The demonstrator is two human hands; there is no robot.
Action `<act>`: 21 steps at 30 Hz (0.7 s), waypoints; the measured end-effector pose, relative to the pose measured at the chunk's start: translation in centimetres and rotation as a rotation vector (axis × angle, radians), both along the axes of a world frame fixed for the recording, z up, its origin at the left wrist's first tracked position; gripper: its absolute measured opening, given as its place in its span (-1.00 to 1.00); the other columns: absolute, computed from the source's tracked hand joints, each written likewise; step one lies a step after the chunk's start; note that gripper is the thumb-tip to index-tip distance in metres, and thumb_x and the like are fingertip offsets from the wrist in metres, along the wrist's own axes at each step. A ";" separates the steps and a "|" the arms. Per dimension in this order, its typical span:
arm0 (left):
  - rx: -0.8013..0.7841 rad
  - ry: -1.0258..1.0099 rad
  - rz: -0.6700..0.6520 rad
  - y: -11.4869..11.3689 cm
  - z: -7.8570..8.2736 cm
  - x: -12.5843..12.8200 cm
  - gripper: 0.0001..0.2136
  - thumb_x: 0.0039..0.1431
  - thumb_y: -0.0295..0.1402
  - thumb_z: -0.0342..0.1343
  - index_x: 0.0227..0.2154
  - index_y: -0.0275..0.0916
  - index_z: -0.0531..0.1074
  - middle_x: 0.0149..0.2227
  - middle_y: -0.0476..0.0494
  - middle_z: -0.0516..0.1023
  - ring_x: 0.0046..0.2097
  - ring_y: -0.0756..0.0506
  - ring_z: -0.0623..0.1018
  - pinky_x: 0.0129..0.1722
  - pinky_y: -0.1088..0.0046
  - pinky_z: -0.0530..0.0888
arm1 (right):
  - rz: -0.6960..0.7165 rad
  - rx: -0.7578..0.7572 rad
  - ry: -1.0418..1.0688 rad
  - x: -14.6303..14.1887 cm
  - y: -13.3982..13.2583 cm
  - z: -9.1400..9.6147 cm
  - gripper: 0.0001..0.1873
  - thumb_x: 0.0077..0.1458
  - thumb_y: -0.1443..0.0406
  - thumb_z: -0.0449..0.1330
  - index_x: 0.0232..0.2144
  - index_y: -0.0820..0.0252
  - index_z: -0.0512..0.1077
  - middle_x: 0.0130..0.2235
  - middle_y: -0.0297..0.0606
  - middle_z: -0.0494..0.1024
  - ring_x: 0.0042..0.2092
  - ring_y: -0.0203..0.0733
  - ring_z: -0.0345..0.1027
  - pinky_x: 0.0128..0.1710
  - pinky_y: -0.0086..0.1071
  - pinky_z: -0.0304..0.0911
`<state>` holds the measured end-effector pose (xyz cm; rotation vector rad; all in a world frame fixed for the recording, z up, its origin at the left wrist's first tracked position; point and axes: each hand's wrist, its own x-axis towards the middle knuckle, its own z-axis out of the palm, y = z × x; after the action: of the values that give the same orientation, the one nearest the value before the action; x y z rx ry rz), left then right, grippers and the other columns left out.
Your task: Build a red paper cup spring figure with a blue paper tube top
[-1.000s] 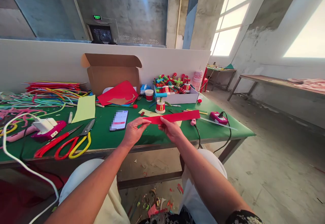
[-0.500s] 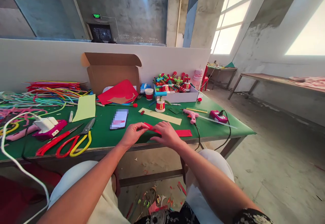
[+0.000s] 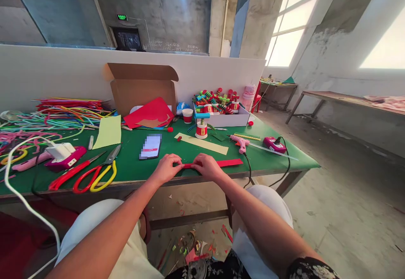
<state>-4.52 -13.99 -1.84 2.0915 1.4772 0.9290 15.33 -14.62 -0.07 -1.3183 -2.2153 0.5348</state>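
A narrow red paper strip (image 3: 231, 162) lies along the front edge of the green table, with its right end flat on the surface. My left hand (image 3: 167, 168) pinches its left end between thumb and fingers. My right hand (image 3: 207, 167) is closed on the strip a short way to the right, and a thin stretch of red shows between the two hands. Behind them is a pale yellow paper strip (image 3: 202, 144) with a small dark red piece on it. A red and white paper cup figure (image 3: 201, 130) with a blue tube on top stands beyond that.
Scissors (image 3: 100, 171), red-handled pliers (image 3: 74, 172) and a phone (image 3: 150, 147) lie to the left. A pink glue gun (image 3: 241, 143) with its cord is at the right. Farther back are a white box (image 3: 228, 120) of figures, an open cardboard box (image 3: 142, 89) and pipe cleaners (image 3: 63, 118).
My right hand has closed on the strip, its fingers drawn in from a more stretched pose. The strip's left part now runs level between my hands, and the view has shifted slightly.
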 end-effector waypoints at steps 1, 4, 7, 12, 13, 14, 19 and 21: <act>0.013 0.036 0.010 0.1 0.0 0.1 -0.88 -0.03 -0.30 0.19 -0.62 -0.13 0.49 -0.25 -0.13 0.61 -0.16 -0.19 0.51 -0.12 0.28 0.41 | -0.021 -0.014 -0.020 -0.1 0.1 0.2 -0.89 0.12 0.34 0.25 -0.45 0.24 0.51 -0.36 -0.28 0.47 -0.32 -0.28 0.31 -0.33 -0.44 0.12; 0.035 0.135 0.033 0.2 0.1 0.3 -0.88 -0.01 -0.34 0.16 -0.62 -0.16 0.45 -0.27 -0.13 0.58 -0.17 -0.18 0.48 -0.16 0.30 0.39 | -0.073 -0.059 -0.103 -0.4 0.5 0.8 -0.88 0.11 0.29 0.25 -0.44 0.19 0.53 -0.34 -0.27 0.51 -0.31 -0.25 0.34 -0.39 -0.43 0.08; 0.047 0.216 0.044 0.4 0.2 0.5 -0.86 0.03 -0.37 0.12 -0.60 -0.18 0.41 -0.33 -0.12 0.52 -0.22 -0.15 0.46 -0.22 0.35 0.37 | -0.093 -0.113 -0.187 -0.7 0.9 1.4 -0.87 0.10 0.25 0.25 -0.45 0.15 0.54 -0.35 -0.28 0.54 -0.31 -0.22 0.35 -0.44 -0.43 0.04; 0.031 0.316 0.053 0.7 0.3 0.8 -0.85 0.08 -0.43 0.07 -0.57 -0.19 0.37 -0.37 -0.11 0.44 -0.26 -0.13 0.43 -0.29 0.37 0.33 | -0.087 -0.076 -0.299 -1.2 1.1 1.9 -0.87 0.13 0.25 0.23 -0.41 0.16 0.53 -0.32 -0.24 0.54 -0.29 -0.20 0.37 -0.43 -0.41 0.02; 0.030 0.328 0.059 0.7 0.3 0.8 -0.85 0.09 -0.44 0.06 -0.57 -0.19 0.36 -0.37 -0.11 0.43 -0.26 -0.13 0.43 -0.29 0.37 0.32 | -0.087 -0.058 -0.317 -1.4 1.0 1.9 -0.87 0.14 0.25 0.22 -0.40 0.17 0.52 -0.29 -0.23 0.54 -0.27 -0.20 0.37 -0.43 -0.40 0.02; 0.030 0.335 0.065 0.7 0.3 0.9 -0.86 0.09 -0.44 0.06 -0.56 -0.19 0.36 -0.37 -0.11 0.43 -0.26 -0.14 0.43 -0.29 0.37 0.32 | -0.088 -0.045 -0.334 -1.5 1.0 1.9 -0.87 0.15 0.25 0.21 -0.39 0.17 0.52 -0.26 -0.21 0.54 -0.26 -0.19 0.38 -0.43 -0.40 0.02; 0.020 0.391 0.136 0.5 0.3 1.2 -0.95 0.10 -0.44 0.09 -0.45 -0.18 0.40 -0.34 -0.12 0.45 -0.21 -0.16 0.45 -0.29 0.37 0.31 | -0.088 -0.043 -0.349 -1.7 0.6 1.9 -0.88 0.19 0.25 0.18 -0.30 0.15 0.49 -0.20 -0.22 0.52 -0.23 -0.19 0.38 -0.43 -0.40 0.03; 0.005 0.436 0.178 0.4 0.4 1.3 -0.97 0.11 -0.41 0.09 -0.43 -0.18 0.40 -0.32 -0.14 0.47 -0.19 -0.18 0.46 -0.29 0.36 0.31 | -0.086 -0.048 -0.327 -1.6 0.6 1.9 -0.89 0.18 0.25 0.19 -0.27 0.14 0.48 -0.20 -0.23 0.51 -0.22 -0.19 0.38 -0.42 -0.41 0.04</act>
<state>-3.23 -13.61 -1.45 2.2943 1.8999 0.5517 13.72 -14.00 1.86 -1.6158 -2.4010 0.3619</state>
